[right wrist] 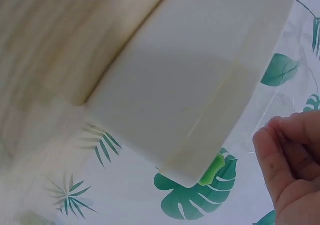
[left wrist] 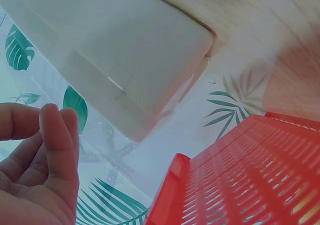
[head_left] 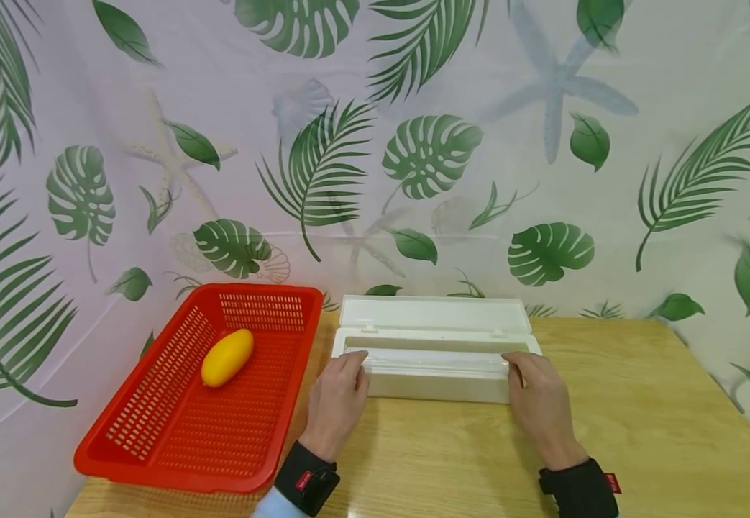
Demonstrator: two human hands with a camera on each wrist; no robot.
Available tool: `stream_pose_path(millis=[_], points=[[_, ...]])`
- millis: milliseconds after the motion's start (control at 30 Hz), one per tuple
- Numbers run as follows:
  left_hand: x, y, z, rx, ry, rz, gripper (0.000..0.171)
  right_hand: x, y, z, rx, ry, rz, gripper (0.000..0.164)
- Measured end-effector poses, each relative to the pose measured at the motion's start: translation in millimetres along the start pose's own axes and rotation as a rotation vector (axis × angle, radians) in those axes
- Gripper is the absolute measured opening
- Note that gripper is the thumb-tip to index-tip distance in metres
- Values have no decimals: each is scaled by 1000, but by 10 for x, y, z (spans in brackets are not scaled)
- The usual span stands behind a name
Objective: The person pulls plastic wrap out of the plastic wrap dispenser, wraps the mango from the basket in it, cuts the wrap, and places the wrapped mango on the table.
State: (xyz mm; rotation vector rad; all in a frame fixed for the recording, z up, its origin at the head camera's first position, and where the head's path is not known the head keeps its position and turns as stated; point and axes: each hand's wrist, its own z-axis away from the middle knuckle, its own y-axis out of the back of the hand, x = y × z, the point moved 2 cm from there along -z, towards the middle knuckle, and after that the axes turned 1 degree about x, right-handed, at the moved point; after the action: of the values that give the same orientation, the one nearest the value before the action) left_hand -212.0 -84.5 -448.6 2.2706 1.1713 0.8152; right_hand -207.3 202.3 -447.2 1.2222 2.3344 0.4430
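White box point(head_left: 439, 389), one: stood on a wooden table point(head_left: 646, 432), long side facing the wearer. Its lid point(head_left: 433, 314) is hinged at the back and thrown open. No writing can be made out on the front.

Roll of clear film point(head_left: 439, 357), one: laid lengthwise inside the box, between the two hands.

Left hand point(head_left: 336, 403): placed at the left end of the box; thumb and forefinger are brought together, the film's edge pinched at that corner.

Right hand point(head_left: 541, 403): placed at the right end, thumb and forefinger likewise closed to a narrow pinch — clear film is seen at the tips in the right wrist view.

Green piece point(right wrist: 214, 171), small: shown at the box's corner, partly hidden.

Black wristbands, two: one worn on the left wrist point(head_left: 300, 460), one on the right point(head_left: 578, 493). A red tag with pale lettering is borne by each — too small to be read.

Red basket point(head_left: 219, 439), slotted plastic: set left of the box. A yellow fruit point(head_left: 227, 357) is held inside, resting towards its left wall.

Backdrop point(head_left: 452, 277): printed with green leaves, shells and starfish.
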Motion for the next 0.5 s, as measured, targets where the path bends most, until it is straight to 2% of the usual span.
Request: stream_pose_path(millis=[167,300,500], points=[[56,-32,-47,16,9,17,22,50,6,-82,-38,-36,2,21],[85,-62,-77,17,56,30,17,46,18,-142,-74,-66,8,18],[73,-68,-176,40,90,16,9,-6,62,-270,-187,-122,-14,17]])
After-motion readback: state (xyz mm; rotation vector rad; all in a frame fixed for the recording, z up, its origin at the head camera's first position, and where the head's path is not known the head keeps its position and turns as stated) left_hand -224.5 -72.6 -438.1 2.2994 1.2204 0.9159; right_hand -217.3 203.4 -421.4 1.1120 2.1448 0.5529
